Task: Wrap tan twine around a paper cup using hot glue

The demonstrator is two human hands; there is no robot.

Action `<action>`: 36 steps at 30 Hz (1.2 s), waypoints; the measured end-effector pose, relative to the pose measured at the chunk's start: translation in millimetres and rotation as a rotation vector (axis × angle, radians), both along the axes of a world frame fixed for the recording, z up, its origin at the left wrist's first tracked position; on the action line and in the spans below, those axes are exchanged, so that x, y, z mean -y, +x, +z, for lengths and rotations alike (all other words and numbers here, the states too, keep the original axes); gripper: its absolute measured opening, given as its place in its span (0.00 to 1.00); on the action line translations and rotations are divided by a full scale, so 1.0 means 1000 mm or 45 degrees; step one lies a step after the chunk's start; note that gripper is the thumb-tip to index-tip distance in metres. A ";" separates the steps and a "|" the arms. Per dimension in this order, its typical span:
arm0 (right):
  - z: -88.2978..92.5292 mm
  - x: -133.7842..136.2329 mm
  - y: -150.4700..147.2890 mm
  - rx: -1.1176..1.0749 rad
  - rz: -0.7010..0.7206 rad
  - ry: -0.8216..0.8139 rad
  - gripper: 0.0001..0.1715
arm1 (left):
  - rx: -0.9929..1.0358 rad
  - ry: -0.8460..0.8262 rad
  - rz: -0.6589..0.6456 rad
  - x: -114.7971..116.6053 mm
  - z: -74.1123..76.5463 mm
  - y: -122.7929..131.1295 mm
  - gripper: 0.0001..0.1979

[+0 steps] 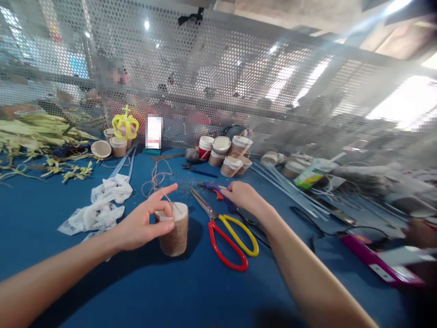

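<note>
A paper cup (174,239) wrapped in brown twine stands on the blue table in front of me. My left hand (145,223) pinches its rim between thumb and bent finger, the index finger stretched out above. A thin strand of twine (166,198) rises beside those fingers over the cup's mouth. To the right, my right hand (244,198) is closed round a blue glue gun (230,205) with a red trigger, its nozzle pointing left. Between the hands lie large scissors (223,232) with one red and one yellow handle, blades apart.
White crumpled cloth (102,205) lies left of the cup, loose twine (155,175) behind it. Several cups (221,146) and blue-handled pliers (201,171) sit at the back. A yellow crown (125,123) and dried husks (34,132) are far left. Clear glue sticks (290,189) and a purple power strip (372,257) lie right.
</note>
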State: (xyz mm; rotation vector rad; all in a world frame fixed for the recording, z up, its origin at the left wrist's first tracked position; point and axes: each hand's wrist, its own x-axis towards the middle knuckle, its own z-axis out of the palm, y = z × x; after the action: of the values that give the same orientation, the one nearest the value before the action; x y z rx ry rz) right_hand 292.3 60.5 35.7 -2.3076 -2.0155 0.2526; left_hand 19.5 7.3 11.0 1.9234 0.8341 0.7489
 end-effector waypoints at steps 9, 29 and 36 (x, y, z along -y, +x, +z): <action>-0.020 0.011 0.004 -0.444 -0.181 0.058 0.10 | -0.025 0.028 -0.008 -0.002 0.002 -0.003 0.06; -0.011 0.106 -0.059 -0.928 0.198 0.340 0.07 | 0.126 0.009 0.190 -0.013 -0.011 -0.002 0.07; 0.003 0.102 -0.061 -0.914 0.248 0.215 0.06 | 0.124 0.034 0.179 -0.014 -0.014 -0.003 0.06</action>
State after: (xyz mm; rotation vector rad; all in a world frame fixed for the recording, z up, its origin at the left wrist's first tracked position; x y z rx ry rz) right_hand 231.3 -41.2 38.9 -1.5876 -1.7769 0.7591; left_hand 16.6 20.9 -3.4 1.8500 0.9096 0.9345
